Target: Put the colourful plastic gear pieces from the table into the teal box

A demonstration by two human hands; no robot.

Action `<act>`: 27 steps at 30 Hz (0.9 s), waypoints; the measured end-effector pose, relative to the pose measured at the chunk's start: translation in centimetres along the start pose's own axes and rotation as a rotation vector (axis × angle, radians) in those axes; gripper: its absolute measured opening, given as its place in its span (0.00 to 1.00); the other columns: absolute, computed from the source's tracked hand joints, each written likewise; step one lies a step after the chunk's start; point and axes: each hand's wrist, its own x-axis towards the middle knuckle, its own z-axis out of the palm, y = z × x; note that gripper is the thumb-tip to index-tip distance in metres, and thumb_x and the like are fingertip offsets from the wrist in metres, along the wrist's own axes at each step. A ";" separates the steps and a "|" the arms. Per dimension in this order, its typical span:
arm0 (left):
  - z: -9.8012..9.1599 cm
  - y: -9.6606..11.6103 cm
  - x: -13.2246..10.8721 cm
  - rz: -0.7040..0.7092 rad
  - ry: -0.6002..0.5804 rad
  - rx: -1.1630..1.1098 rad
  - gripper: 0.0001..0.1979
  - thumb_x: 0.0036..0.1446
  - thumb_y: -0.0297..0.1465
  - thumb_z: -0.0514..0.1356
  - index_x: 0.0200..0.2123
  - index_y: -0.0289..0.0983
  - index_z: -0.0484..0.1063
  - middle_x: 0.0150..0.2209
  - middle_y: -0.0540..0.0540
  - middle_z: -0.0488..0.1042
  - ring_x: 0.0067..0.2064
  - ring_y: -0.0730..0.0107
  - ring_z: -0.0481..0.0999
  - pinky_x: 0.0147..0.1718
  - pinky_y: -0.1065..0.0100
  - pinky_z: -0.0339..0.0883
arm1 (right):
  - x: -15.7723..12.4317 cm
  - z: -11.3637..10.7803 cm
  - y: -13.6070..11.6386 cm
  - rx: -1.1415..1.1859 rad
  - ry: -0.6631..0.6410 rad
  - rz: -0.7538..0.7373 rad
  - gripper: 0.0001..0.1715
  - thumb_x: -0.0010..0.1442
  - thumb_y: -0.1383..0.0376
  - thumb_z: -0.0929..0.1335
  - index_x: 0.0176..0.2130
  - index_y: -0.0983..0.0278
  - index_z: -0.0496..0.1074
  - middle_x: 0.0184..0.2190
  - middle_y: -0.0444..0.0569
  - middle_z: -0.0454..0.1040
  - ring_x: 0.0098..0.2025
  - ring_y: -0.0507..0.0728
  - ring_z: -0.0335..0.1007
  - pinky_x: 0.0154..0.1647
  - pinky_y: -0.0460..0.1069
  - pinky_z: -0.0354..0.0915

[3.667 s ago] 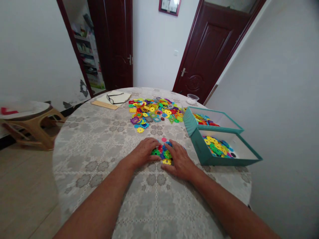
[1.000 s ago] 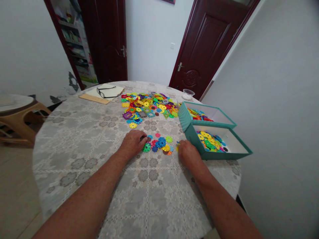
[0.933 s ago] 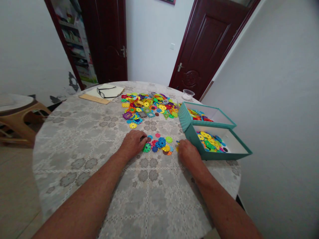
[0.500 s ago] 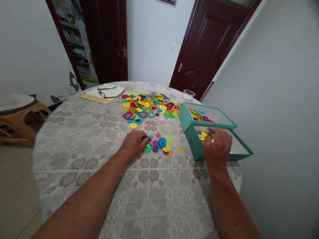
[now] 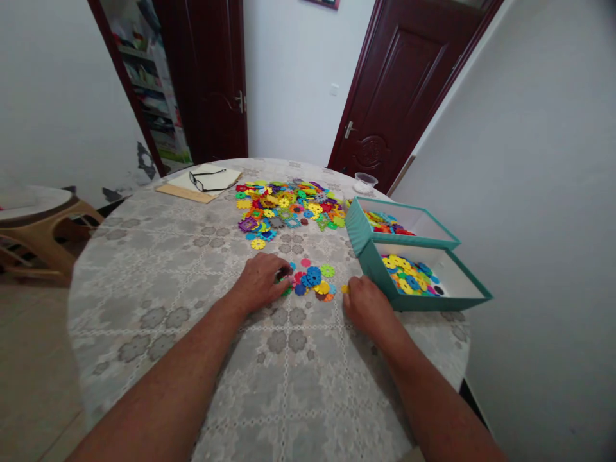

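A small cluster of coloured plastic discs [image 5: 314, 280] lies on the round table [image 5: 192, 269]. My left hand [image 5: 261, 283] rests at the cluster's left edge, fingers curled down over a green disc that is mostly hidden beneath them. My right hand [image 5: 366, 305] lies to the right of the cluster with its fingers bent together, their tips on a single yellow disc [image 5: 344, 289]. Just right of that hand stands the near teal box [image 5: 380, 273], holding several discs.
A large pile of discs [image 5: 289, 206] lies farther back. A second teal box [image 5: 360, 226] stands behind the first. Glasses on a notebook [image 5: 212, 179] and a small clear bowl [image 5: 364, 182] sit at the far edge. A wooden stool [image 5: 38, 228] stands at the left.
Half a second ago my right hand was over the near teal box; it has come back to the table at the yellow disc. My left hand has stayed on the cluster.
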 end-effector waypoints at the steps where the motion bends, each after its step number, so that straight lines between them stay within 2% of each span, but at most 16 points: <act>1: 0.0 0.1 -0.1 0.005 -0.019 0.017 0.13 0.60 0.39 0.64 0.46 0.43 0.79 0.44 0.43 0.80 0.48 0.55 0.75 0.51 0.58 0.63 | 0.1 0.3 0.2 -0.004 -0.033 0.009 0.07 0.67 0.68 0.65 0.43 0.68 0.71 0.42 0.61 0.75 0.45 0.64 0.73 0.46 0.53 0.65; 6: 0.1 0.2 -0.8 0.036 -0.073 0.048 0.25 0.51 0.41 0.71 0.53 0.46 0.77 0.50 0.42 0.77 0.52 0.50 0.72 0.52 0.56 0.63 | 0.9 0.7 1.1 0.159 -0.070 0.047 0.06 0.64 0.68 0.65 0.41 0.66 0.70 0.42 0.58 0.75 0.46 0.60 0.73 0.47 0.50 0.62; 12: 0.4 0.3 -0.7 0.065 -0.100 -0.023 0.22 0.55 0.39 0.70 0.53 0.43 0.76 0.49 0.42 0.77 0.51 0.54 0.73 0.52 0.59 0.64 | 1.3 1.1 0.9 0.425 -0.032 0.015 0.07 0.60 0.69 0.65 0.41 0.63 0.68 0.37 0.48 0.75 0.39 0.56 0.71 0.40 0.47 0.60; 15: 0.6 0.6 -0.5 0.069 -0.086 -0.034 0.21 0.57 0.37 0.68 0.54 0.43 0.76 0.48 0.42 0.78 0.49 0.55 0.74 0.50 0.60 0.65 | 1.3 1.1 -0.2 0.538 0.004 -0.011 0.08 0.61 0.68 0.63 0.42 0.61 0.68 0.33 0.44 0.74 0.35 0.55 0.70 0.36 0.47 0.60; 18: 0.9 0.7 -0.5 0.078 -0.081 -0.020 0.20 0.59 0.37 0.67 0.55 0.43 0.75 0.45 0.44 0.79 0.46 0.57 0.75 0.48 0.61 0.66 | 1.5 1.2 -1.4 0.636 0.041 -0.048 0.13 0.62 0.68 0.63 0.47 0.61 0.70 0.34 0.44 0.75 0.36 0.55 0.71 0.36 0.47 0.62; 22: 1.5 0.8 -0.5 0.091 -0.071 -0.019 0.19 0.61 0.38 0.66 0.54 0.43 0.75 0.45 0.44 0.79 0.46 0.58 0.75 0.47 0.62 0.66 | 1.7 1.3 -2.4 0.723 0.069 -0.097 0.20 0.63 0.68 0.63 0.54 0.64 0.72 0.44 0.50 0.77 0.39 0.55 0.73 0.43 0.49 0.67; 25: 2.0 0.9 -0.5 0.097 -0.068 -0.048 0.18 0.62 0.38 0.66 0.54 0.42 0.76 0.46 0.44 0.79 0.47 0.58 0.76 0.48 0.61 0.66 | 1.8 1.2 -2.9 0.674 0.076 -0.190 0.29 0.63 0.63 0.69 0.62 0.63 0.68 0.56 0.56 0.73 0.52 0.59 0.72 0.54 0.53 0.68; 27: 2.3 1.1 -0.5 0.104 -0.068 -0.094 0.18 0.62 0.37 0.65 0.54 0.42 0.75 0.47 0.44 0.79 0.48 0.58 0.76 0.50 0.61 0.67 | 1.7 0.9 -3.4 0.587 0.053 -0.255 0.38 0.61 0.59 0.72 0.67 0.60 0.63 0.63 0.57 0.68 0.62 0.62 0.66 0.61 0.56 0.64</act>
